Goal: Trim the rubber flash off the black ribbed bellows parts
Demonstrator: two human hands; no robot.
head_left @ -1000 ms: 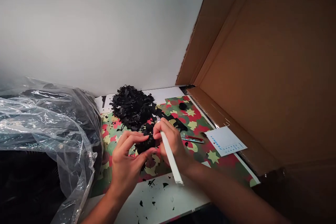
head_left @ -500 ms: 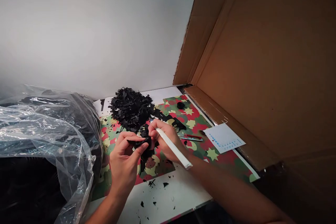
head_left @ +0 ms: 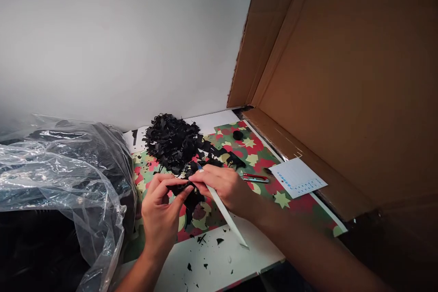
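Observation:
In my left hand [head_left: 160, 213] a small black rubbery piece [head_left: 179, 188] is pinched between thumb and fingers. My right hand [head_left: 228, 188] is closed around a long white-handled knife [head_left: 227, 220]; its narrow metallic tip shows above the fingers, and the handle's end points down toward me. Both hands meet over the black piece, so the exact contact there is hidden. Just beyond them lies a large heap of black shavings [head_left: 173, 139], with more black scraps under and around my fingers.
A clear plastic bag [head_left: 99, 178] full of black items fills the left side. The camouflage-patterned sheet [head_left: 201, 223] covers the table. To the right lie a red-and-silver cutter [head_left: 256, 178], a black round piece [head_left: 238, 135] and a white printed card [head_left: 301, 177]. Cardboard [head_left: 342, 77] walls the right.
My right hand has turned and shifted slightly right, and the handle's lower end has swung downward, steeper than before. My left hand keeps its pinch on the black piece. The view has shifted slightly.

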